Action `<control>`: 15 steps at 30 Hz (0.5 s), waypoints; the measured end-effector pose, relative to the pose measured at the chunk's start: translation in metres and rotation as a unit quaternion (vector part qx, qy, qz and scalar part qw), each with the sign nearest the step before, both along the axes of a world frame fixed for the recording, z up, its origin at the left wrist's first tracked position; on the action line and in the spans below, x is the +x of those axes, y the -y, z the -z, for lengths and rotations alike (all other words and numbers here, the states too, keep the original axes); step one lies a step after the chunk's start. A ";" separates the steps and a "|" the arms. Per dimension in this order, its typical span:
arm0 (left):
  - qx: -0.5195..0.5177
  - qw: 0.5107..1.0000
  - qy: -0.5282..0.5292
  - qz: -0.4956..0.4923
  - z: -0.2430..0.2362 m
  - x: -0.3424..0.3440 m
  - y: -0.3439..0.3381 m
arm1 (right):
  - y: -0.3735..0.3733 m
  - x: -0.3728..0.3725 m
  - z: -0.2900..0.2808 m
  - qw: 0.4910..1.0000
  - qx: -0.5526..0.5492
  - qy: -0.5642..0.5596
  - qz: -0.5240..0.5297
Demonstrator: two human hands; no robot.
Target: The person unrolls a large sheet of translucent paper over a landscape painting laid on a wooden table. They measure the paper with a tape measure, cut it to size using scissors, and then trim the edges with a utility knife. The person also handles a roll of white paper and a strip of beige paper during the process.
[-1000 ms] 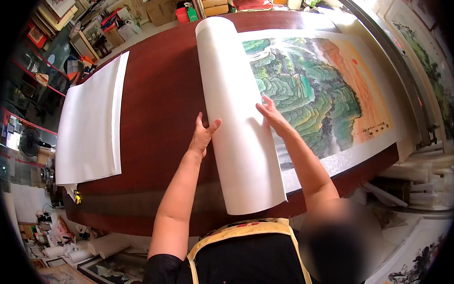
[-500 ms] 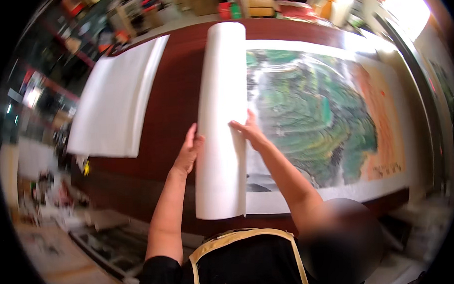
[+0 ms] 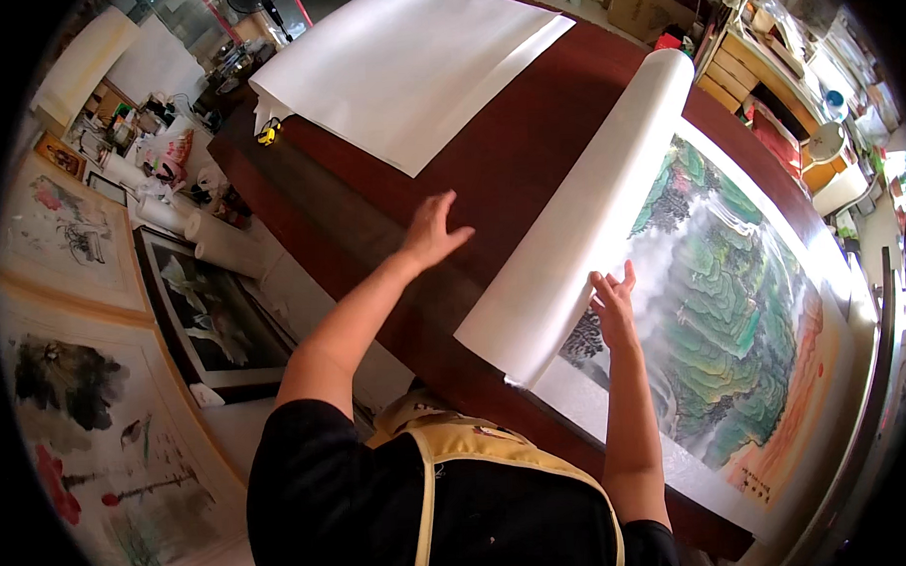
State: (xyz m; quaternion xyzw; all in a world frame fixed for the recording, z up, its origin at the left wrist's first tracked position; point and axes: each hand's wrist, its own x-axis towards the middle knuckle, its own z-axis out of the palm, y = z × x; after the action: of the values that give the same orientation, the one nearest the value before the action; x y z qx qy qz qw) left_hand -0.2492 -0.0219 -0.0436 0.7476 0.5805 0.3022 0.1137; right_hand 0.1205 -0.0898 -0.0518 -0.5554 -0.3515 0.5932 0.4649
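A thick white paper roll (image 3: 581,224) lies slantwise on the dark red table, the rolled part of a large landscape painting (image 3: 724,333). Green terraced hills, pale mist and an orange strip show on its flat part, to the right of the roll. My right hand (image 3: 615,302) is at the roll's right edge over the painting, fingers spread and holding nothing; whether the fingertips touch the paper I cannot tell. Off to the roll's left, my left hand (image 3: 437,232) hangs over the table, empty, with thumb and fingers apart.
White paper sheets (image 3: 406,70) lie at the table's far left, beside a yellow tape measure (image 3: 268,131). Bare dark red tabletop (image 3: 528,141) shows between sheets and roll. Left of the table are a framed picture (image 3: 210,316) and ink paintings (image 3: 68,396). Wooden drawers (image 3: 740,68) stand beyond.
My left hand has come off the roll and moved left. The right hand's fingers have lifted and spread. More of the painting shows beside the roll, and the view has turned left.
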 end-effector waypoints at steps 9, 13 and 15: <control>0.080 0.958 -0.275 -0.034 0.016 -0.150 -0.154 | -0.016 -0.135 -0.035 0.991 0.028 0.124 0.037; -0.005 0.957 -0.291 0.022 0.004 -0.169 -0.206 | 0.004 -0.155 -0.017 0.963 0.078 0.254 0.052; -0.077 0.978 -0.190 -0.030 -0.012 -0.183 -0.230 | 0.017 -0.154 -0.008 0.903 0.096 0.417 0.029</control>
State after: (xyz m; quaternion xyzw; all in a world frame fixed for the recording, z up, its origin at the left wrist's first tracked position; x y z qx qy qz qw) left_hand -0.4322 0.2084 -0.0315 0.7624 0.6353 0.1122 0.0495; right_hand -0.0338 -0.1066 -0.0437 -0.7144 -0.5522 0.2570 0.3443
